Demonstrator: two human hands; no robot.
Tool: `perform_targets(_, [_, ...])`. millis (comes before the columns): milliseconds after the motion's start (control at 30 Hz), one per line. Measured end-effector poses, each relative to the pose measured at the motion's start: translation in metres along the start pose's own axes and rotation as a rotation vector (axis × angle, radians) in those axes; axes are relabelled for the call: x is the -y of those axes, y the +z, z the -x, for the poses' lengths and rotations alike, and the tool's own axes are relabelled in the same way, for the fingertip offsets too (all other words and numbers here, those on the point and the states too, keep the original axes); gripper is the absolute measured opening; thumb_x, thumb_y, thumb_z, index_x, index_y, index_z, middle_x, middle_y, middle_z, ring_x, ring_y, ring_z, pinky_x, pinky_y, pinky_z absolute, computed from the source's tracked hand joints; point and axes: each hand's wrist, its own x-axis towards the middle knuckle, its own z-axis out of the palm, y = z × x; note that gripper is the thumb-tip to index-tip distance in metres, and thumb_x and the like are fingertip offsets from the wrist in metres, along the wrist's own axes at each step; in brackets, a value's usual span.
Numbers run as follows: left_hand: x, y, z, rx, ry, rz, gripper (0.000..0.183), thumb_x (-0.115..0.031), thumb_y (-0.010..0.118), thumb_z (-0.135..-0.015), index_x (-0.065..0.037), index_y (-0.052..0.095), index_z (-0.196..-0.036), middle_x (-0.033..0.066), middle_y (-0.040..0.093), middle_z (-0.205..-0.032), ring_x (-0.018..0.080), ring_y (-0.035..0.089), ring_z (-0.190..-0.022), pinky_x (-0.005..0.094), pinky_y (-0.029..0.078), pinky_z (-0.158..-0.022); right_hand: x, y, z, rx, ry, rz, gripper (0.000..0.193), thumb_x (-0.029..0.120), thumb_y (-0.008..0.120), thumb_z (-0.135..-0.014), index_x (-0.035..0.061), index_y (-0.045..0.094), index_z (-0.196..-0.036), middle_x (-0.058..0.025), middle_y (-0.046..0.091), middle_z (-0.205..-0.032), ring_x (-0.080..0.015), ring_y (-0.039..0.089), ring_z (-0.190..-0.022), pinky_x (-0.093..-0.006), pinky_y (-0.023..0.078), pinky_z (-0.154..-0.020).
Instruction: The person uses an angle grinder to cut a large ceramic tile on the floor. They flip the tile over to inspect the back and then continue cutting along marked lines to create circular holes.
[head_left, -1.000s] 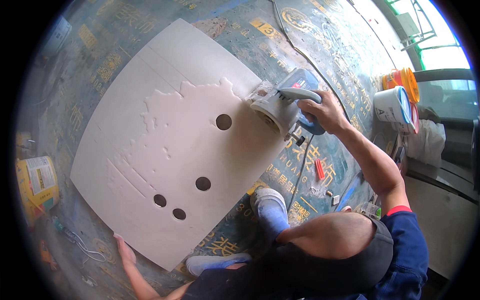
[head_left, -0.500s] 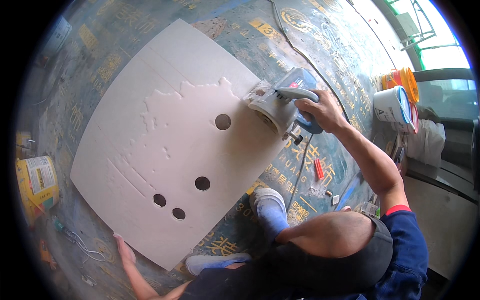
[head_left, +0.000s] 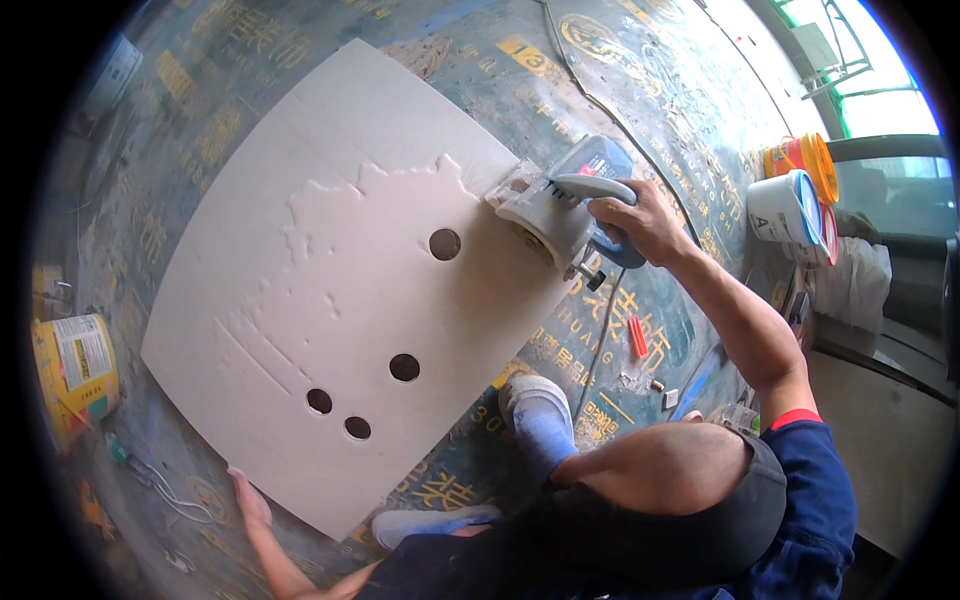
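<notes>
A large pale tile (head_left: 290, 340) with several round holes lies on the covered floor, a wet patch spread over its surface. My right hand (head_left: 640, 222) is closed around the handle of a grey-blue circular saw (head_left: 570, 205), which rests at the tile's right edge. The saw's body hides its blade and the point where it meets the tile. At the tile's lower left edge, my left hand (head_left: 254, 502) grips the rim, with some fingers hidden by the tile. My shoes and bent knee are close to the tile's near side.
A black power cord (head_left: 655, 150) trails over the printed floor covering behind the saw. White (head_left: 785, 210) and orange (head_left: 808, 165) buckets stand at the right, a yellow bucket (head_left: 75, 370) at the left. A red object (head_left: 638, 338) lies right of my foot, and a cable (head_left: 175, 490) is near my left hand.
Both hands, the saw and the tile stay almost exactly where they were. Faint thin lines on the tile's upper part no longer show.
</notes>
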Motion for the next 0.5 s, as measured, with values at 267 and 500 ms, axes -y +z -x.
perform_targets(267, [0.003, 0.008, -0.004, -0.002, 0.013, 0.050, 0.093, -0.071, 0.035, -0.096, -0.001, 0.018, -0.155, 0.0118, 0.022, -0.162, 0.0265, 0.023, -0.148, 0.0400, 0.017, -0.121, 0.004, -0.048, 0.035, -0.183, 0.117, -0.498, 0.025, 0.026, 0.067, -0.089, 0.0016, 0.066, -0.093, -0.0025, 0.060, -0.072, -0.0103, 0.055, -0.055, -0.0274, 0.045, -0.051])
perform_targets(500, [0.000, 0.012, 0.001, 0.079, 0.065, 0.078, 0.092, -0.070, 0.035, -0.096, 0.000, 0.020, -0.155, 0.0119, 0.023, -0.162, 0.0263, 0.024, -0.147, 0.0403, 0.018, -0.120, -0.029, -0.093, 0.049, -0.404, 0.387, -0.881, 0.021, 0.025, 0.065, -0.091, 0.0053, 0.058, -0.092, -0.0069, 0.060, -0.074, -0.0162, 0.058, -0.056, -0.0318, 0.050, -0.051])
